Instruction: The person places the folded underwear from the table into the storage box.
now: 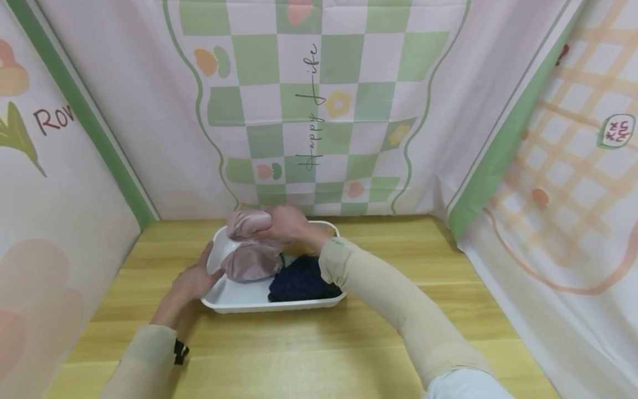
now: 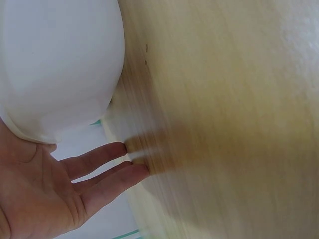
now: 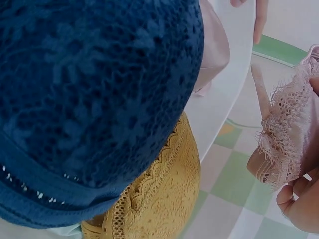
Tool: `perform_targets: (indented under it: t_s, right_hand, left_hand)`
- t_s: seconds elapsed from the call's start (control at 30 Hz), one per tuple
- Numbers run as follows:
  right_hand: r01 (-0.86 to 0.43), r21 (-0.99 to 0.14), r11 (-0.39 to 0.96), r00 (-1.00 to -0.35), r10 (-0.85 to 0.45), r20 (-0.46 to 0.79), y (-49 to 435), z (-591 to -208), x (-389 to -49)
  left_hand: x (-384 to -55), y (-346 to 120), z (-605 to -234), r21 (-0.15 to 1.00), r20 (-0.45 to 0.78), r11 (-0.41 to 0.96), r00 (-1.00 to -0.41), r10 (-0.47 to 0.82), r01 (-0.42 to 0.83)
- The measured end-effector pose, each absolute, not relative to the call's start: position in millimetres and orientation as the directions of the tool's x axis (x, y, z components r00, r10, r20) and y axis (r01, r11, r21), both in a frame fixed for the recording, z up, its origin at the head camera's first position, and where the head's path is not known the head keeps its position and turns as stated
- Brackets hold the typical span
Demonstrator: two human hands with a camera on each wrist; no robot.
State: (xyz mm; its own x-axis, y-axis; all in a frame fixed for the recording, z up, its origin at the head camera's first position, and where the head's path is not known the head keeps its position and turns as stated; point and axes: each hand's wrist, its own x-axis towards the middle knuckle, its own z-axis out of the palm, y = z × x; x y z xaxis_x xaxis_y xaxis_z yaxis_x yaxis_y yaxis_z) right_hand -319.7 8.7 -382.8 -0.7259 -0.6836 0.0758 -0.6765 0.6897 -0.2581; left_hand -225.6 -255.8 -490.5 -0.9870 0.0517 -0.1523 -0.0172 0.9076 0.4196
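Observation:
A white tray [image 1: 234,293] holds several folded bras. My right hand [image 1: 288,224] grips a pink bra [image 1: 249,263] by its upper cup, lifted above the tray's back left, while its other cup lies low in the tray. Lace trim on the pink bra [image 3: 304,114] shows between the fingers in the right wrist view. At the tray's left rim, my left hand [image 1: 194,280] has its thumb hooked over the edge. Its fingers [image 2: 114,184] reach straight down outside the wall, tips at the tabletop.
In the tray's front right lies a navy lace bra [image 1: 301,282]. Behind it, partly covered by the right forearm, is a yellow bra [image 3: 169,184]. The wooden table [image 1: 279,354] ends at a checkered curtain [image 1: 299,111] behind the tray, with printed cloth on both sides.

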Motion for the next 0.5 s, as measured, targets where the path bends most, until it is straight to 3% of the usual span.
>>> perform_targets:
  t_s: [0.13,0.5]
  right_hand:
    - [-0.642,-0.273,0.717,-0.758,-0.647,0.084,3.6,-384.5,-319.7]
    - [-0.594,-0.121,0.795,-0.804,-0.59,0.076,-11.2,-395.1,-319.5]
  left_hand:
    - [-225.5,-255.6,-488.9,0.418,-0.147,0.908,-0.988,0.045,-0.021]
    - [-224.9,-256.5,-490.4,0.415,-0.154,0.91,-0.987,0.049,-0.02]
